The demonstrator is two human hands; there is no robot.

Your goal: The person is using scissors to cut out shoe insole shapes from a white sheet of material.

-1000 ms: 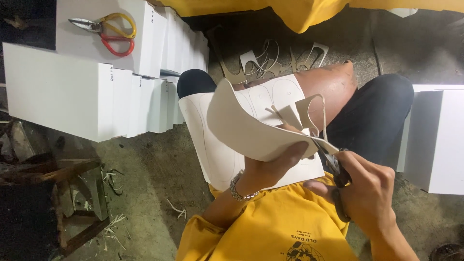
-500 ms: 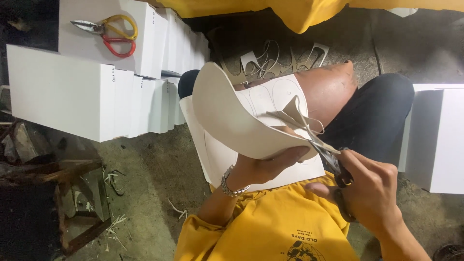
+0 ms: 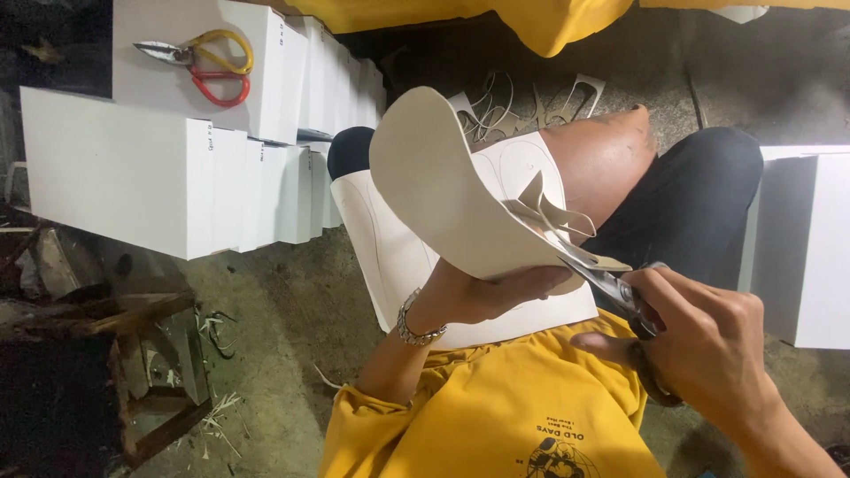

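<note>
My left hand (image 3: 496, 294) grips a curved sheet of cream white material (image 3: 443, 181) from underneath, bending it upward. My right hand (image 3: 708, 341) holds dark-handled scissors (image 3: 611, 285) whose blades bite into the sheet's edge, where thin cut strips (image 3: 553, 212) curl away. A silver bracelet (image 3: 414, 327) is on my left wrist. More white sheets (image 3: 390, 257) lie on my lap, over my bare knee (image 3: 611, 155) and dark shorts.
Rows of white boxes (image 3: 133, 168) stand at the left, with red and yellow scissors (image 3: 208, 62) on top. Another white box (image 3: 810, 248) is at the right. Offcut scraps (image 3: 531, 97) lie on the concrete floor. A rusty stool (image 3: 115, 354) sits lower left.
The left hand has turned and lifted the sheet, so its curved flap stands more upright. The scissors have advanced along the edge, and the cut strip is longer.
</note>
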